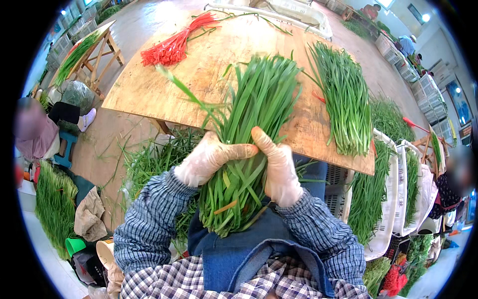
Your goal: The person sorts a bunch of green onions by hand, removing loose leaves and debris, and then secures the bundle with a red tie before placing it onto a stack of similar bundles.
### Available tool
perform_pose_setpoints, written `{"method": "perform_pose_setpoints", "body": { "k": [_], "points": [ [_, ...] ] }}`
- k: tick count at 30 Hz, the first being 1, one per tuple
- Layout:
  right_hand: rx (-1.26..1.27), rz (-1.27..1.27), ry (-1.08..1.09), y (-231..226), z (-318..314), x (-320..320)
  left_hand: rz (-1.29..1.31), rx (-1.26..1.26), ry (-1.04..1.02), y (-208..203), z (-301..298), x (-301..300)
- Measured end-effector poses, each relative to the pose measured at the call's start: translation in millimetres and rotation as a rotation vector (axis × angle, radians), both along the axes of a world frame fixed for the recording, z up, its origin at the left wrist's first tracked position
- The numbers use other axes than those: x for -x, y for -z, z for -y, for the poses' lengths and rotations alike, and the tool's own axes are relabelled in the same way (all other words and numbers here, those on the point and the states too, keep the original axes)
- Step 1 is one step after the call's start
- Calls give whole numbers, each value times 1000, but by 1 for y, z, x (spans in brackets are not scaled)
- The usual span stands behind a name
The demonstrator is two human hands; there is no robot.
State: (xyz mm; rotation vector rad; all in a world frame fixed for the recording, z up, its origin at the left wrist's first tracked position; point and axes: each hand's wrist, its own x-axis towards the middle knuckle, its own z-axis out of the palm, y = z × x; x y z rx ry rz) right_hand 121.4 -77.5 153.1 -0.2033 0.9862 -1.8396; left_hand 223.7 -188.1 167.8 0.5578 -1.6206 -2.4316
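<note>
Apron (219,271) nearest; left hand (204,158), right hand (280,172) clasp leaf bundle (256,109), long axis pointing forward-right.

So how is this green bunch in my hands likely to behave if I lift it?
The green bunch will probably be floppy, as its leaves are long and thin. It may shed strands, since a few stick out to its left. With the left hand and right hand around its middle, its ends could droop.

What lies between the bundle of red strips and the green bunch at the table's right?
In the head view, the held bunch reaches between the red strips and the right bunch, with table wood showing on both sides.
</note>
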Motion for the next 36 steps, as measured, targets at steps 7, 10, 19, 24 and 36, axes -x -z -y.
{"method": "perform_pose_setpoints", "body": {
  "k": [7, 10, 19, 24, 36],
  "points": [
    [257, -694, 59, -125, 35, 34, -380, 697, -137, -93, 36, 38],
    [312, -982, 71, -155, 53, 60, -376, 779, -109, -129, 53, 53],
    [108, -1138, -34, -134, 94, 130, -451, 541, -115, -98, 88, 111],
    [175, -1172, -133, -156, 94, 149, -470, 613, -134, -111, 95, 123],
    [321, -1058, -116, -179, 107, 149, -430, 613, -144, -114, 95, 138]
  ]
}}
